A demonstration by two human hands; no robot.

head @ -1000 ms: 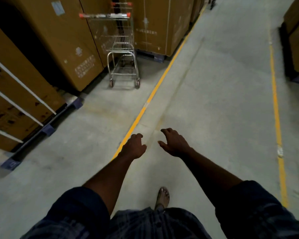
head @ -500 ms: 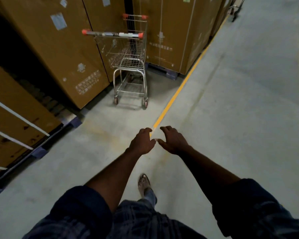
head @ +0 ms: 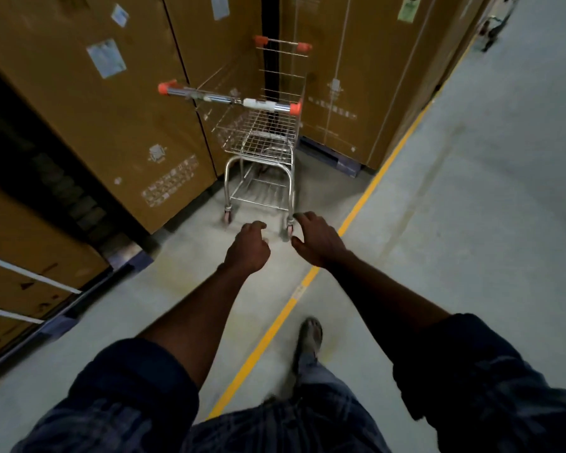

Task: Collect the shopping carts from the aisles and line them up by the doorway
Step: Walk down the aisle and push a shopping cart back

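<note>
On the concrete floor (head: pixel 471 223), left of the yellow line (head: pixel 363 197): 1 wire shopping cart (head: pixel 258 148), nosed into the gap between tall cardboard boxes (head: pixel 111 103), handlebar (head: pixel 229 99) facing out. Likely light and empty, rigid steel, free-rolling on small wheels, prone to swerve. Best taken by the bar, 1 grip near each orange end cap. Left hand (head: pixel 247 246) loosely curled, holding nothing, short of the cart. Right hand (head: pixel 319 240) half open, fingers spread, also empty.
</note>
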